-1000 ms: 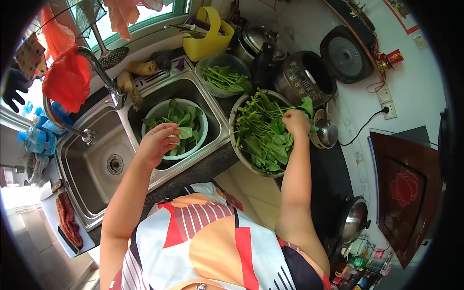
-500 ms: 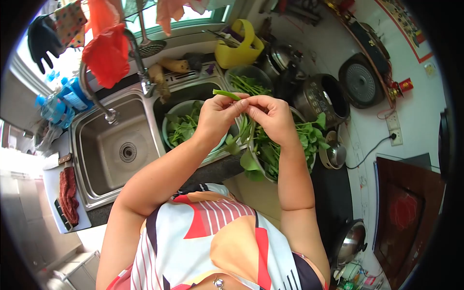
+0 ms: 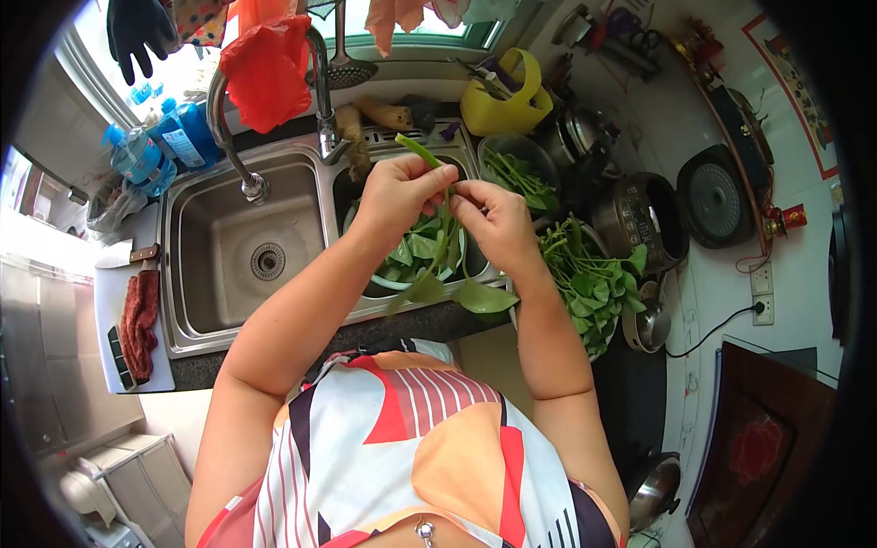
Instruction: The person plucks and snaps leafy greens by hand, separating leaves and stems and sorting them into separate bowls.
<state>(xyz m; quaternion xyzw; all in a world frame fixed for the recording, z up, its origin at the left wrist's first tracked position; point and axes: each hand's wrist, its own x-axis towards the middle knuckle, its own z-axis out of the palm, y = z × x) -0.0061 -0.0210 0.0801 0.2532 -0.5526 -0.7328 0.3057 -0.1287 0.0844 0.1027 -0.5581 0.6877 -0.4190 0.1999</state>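
Observation:
My left hand [image 3: 400, 194] is closed on a thick green vegetable stem [image 3: 416, 149], whose cut end sticks up past the fingers. Close beside it, my right hand [image 3: 498, 224] pinches the same leafy greens just below. Thin stalks with large leaves [image 3: 484, 298] dangle beneath both hands. Under them, in the right sink basin, stands a pale bowl [image 3: 391, 282] with torn leaves [image 3: 420, 248] in it. A heap of leafy greens [image 3: 589, 283] lies to the right of my right forearm. Behind the hands, a bowl holds cut stems [image 3: 519, 175].
The left sink basin [image 3: 210, 237] has a tall faucet [image 3: 219, 119] over it. A cleaver [image 3: 128, 256] and a red cloth [image 3: 140, 315] lie on a white board at left. A yellow basket [image 3: 502, 108], a dark cooker [image 3: 639, 215] and a small metal pot [image 3: 648, 324] stand around the right side.
The view has shifted, and my hands are now over the sink bowl, left of the heaped greens. The stem points more upward, the hands sit slightly farther apart, and its leaves hang freely.

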